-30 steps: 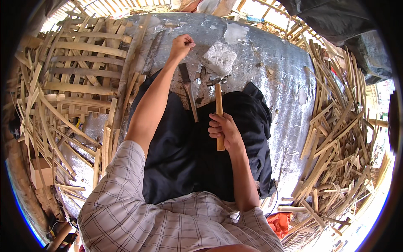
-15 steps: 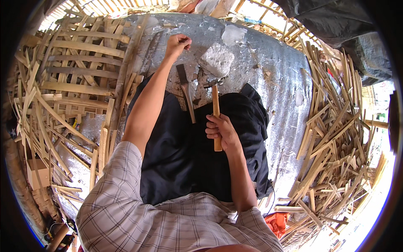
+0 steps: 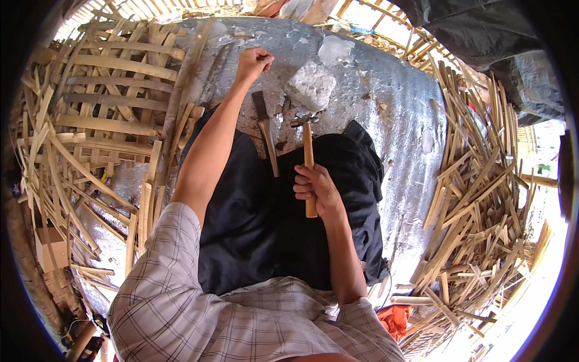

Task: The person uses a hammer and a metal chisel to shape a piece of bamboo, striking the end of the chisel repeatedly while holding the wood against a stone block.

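The right hand [image 3: 316,188], near the centre of the view, is closed around the lower part of the wooden handle of a hammer [image 3: 308,148], whose metal head is pointed toward twelve o'clock. The left hand [image 3: 253,64], between eleven and twelve o'clock, is held with its fingers curled in; whether anything is gripped there cannot be told.

The middle of the scene is covered by a silvery sheet [image 3: 408,163]. At three o'clock, bamboo strips [image 3: 476,211] are heaped in a loose tangle, and at ten o'clock a woven bamboo panel [image 3: 114,96] is seen, with loose strips scattered below it. Toward six o'clock the lap is covered by black cloth [image 3: 265,241], while dark sheeting [image 3: 482,36] is bunched at two o'clock.

Between eight and nine o'clock, a cardboard box [image 3: 50,250] is partly hidden by strips. An orange cloth [image 3: 395,321] is crumpled at five o'clock. A rough pale stone [image 3: 312,87] is set just past twelve, near the hammer's head. At eleven o'clock, a flat-bladed metal tool [image 3: 265,130] is laid with its narrow end over the black cloth.
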A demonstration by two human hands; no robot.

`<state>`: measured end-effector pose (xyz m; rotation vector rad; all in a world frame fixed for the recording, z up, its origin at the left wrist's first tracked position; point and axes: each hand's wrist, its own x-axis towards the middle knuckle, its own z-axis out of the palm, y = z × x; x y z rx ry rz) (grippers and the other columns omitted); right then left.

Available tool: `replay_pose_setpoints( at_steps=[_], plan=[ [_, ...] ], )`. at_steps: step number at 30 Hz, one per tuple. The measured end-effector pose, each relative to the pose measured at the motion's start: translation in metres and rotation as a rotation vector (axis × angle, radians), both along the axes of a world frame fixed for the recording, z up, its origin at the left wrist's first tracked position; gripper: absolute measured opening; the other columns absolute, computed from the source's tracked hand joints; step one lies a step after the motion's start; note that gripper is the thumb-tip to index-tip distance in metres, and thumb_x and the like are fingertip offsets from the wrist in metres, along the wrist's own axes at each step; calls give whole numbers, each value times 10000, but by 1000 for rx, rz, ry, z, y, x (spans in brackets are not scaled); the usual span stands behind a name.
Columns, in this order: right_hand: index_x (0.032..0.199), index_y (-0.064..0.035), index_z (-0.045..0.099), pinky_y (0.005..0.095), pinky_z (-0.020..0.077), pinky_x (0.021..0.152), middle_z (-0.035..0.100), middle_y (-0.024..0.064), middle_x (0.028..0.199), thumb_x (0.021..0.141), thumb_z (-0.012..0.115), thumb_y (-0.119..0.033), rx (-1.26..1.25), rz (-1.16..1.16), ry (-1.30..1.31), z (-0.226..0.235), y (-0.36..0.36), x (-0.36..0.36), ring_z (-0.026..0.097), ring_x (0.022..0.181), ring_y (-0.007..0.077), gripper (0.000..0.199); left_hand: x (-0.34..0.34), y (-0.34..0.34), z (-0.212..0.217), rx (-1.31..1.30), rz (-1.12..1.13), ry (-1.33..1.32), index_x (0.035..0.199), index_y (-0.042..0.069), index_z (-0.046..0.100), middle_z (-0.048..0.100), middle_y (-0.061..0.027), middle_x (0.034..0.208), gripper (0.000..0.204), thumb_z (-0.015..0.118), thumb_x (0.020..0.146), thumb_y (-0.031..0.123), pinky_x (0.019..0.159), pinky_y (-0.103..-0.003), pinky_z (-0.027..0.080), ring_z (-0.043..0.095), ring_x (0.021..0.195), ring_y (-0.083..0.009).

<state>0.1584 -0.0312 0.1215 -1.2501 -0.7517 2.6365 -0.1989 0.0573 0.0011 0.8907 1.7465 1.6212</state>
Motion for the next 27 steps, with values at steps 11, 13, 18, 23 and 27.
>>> replay_pose_setpoints(
  at_steps=[11, 13, 18, 23, 27],
  plan=[
    [856, -130, 400, 202, 227, 425, 305, -72, 656, 971, 624, -91, 7, 8, -57, 5, -3, -4, 282, 510, 23, 255, 3, 1, -7, -57, -38, 52, 840, -36, 704, 663, -50, 651, 128, 749, 886, 74, 508, -271, 475, 613, 558, -107],
    [858, -129, 401, 202, 226, 428, 305, -72, 656, 971, 626, -93, 9, 8, -56, 4, -3, -3, 280, 510, 23, 254, 3, 1, -8, -69, -40, 40, 826, -35, 711, 677, -54, 662, 124, 761, 868, 70, 522, -272, 484, 622, 568, -108],
    [857, -130, 398, 204, 232, 433, 314, -70, 659, 973, 633, -109, 49, 23, -83, 3, -5, -4, 288, 512, 23, 263, 4, 2, -3, -86, -45, 119, 795, -18, 734, 714, -66, 700, 71, 778, 819, 33, 550, -270, 507, 648, 592, -110],
    [873, -121, 413, 205, 241, 436, 335, -64, 666, 973, 638, -117, 84, 30, -106, 5, -6, -5, 302, 512, 24, 246, 11, 0, 5, -96, -48, 132, 813, -9, 746, 717, -58, 696, 57, 784, 810, 33, 558, -266, 513, 655, 596, -107],
    [893, -110, 424, 205, 244, 436, 348, -59, 671, 973, 639, -116, 92, 23, -126, 3, -7, -4, 310, 511, 27, 229, 14, -2, 17, -155, -105, 166, 822, -2, 747, 709, -51, 684, 94, 772, 840, 86, 551, -261, 507, 648, 591, -100]
  ],
)
